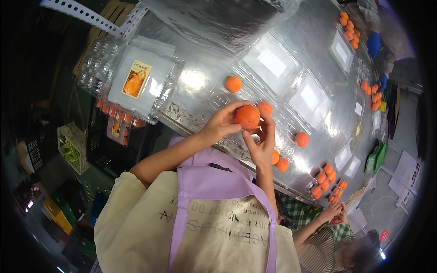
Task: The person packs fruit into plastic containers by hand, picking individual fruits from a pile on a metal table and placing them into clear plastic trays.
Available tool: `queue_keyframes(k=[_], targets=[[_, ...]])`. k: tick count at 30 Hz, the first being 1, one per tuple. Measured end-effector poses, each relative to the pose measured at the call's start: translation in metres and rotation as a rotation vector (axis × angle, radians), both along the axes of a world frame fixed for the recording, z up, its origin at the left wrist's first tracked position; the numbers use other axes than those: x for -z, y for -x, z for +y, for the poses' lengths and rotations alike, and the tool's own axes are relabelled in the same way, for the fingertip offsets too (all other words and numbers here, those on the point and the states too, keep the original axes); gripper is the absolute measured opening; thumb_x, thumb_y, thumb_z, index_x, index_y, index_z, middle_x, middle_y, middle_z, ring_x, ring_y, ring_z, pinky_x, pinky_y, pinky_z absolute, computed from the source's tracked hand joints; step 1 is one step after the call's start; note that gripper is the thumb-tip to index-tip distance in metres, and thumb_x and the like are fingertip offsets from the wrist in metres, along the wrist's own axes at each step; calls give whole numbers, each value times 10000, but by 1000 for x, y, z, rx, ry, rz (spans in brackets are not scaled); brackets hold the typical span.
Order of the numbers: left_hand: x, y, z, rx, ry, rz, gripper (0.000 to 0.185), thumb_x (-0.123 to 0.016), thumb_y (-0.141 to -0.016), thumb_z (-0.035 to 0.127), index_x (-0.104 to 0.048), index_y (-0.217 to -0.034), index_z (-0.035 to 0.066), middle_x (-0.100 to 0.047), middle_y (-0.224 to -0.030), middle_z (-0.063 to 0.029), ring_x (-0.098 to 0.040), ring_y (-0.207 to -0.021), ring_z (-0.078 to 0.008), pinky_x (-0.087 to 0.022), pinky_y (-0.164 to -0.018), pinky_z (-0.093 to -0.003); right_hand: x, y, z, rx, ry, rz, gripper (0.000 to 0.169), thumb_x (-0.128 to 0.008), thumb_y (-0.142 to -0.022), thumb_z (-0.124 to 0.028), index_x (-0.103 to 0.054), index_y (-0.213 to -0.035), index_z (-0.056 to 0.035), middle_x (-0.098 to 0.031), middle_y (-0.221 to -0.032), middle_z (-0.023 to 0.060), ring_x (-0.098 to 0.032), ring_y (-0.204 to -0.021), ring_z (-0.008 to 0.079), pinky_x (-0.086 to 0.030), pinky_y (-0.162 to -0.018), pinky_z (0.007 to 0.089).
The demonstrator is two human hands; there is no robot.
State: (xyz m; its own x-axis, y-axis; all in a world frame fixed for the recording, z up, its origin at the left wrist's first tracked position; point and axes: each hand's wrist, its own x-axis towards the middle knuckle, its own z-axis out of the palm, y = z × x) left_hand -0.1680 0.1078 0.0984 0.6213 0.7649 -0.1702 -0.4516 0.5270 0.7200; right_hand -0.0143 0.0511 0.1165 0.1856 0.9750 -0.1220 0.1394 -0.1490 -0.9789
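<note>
A large, smooth orange fruit is held above the near edge of the metal table. My left hand grips it between thumb and fingers from the left. From the right, my right hand curls its fingers around the fruit's side, and part of the underside is hidden. Beneath both hands lies a clear plastic tray, partly covered by them. One fruit sits near its far left end, another just behind my fingers. A single fruit rests further right, and two more lie beside my right wrist.
Clear clamshell boxes with white pads lie open across the metal table. Stacked lidded boxes stand left, above a black crate. A co-worker's hands are at lower right; blue-gloved hands work across the table.
</note>
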Motion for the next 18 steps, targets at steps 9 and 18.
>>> queue_keyframes(k=[9,18], targets=[[-4,-6,-4,18,-14,-13,610,-498,-851,45,-274,-1416,-3,-394,-1377,-147,-402,-1289,-226,-307,-1089,-374,0,7,8,9,-86,-379,692,-807,-691,-129,-443,-1274,-50,-466,-1201,127,-549,-927,187,-497,-656,273],[-6,-9,-6,-10,-169,100,577,-578,-853,33,-326,-1373,19,-383,-1352,-110,-370,-1291,-201,-335,-1061,-363,9,5,3,14,-179,-429,626,-766,-690,-73,-474,-1242,-36,-477,-1212,158,-529,-1072,272,-529,-723,307]])
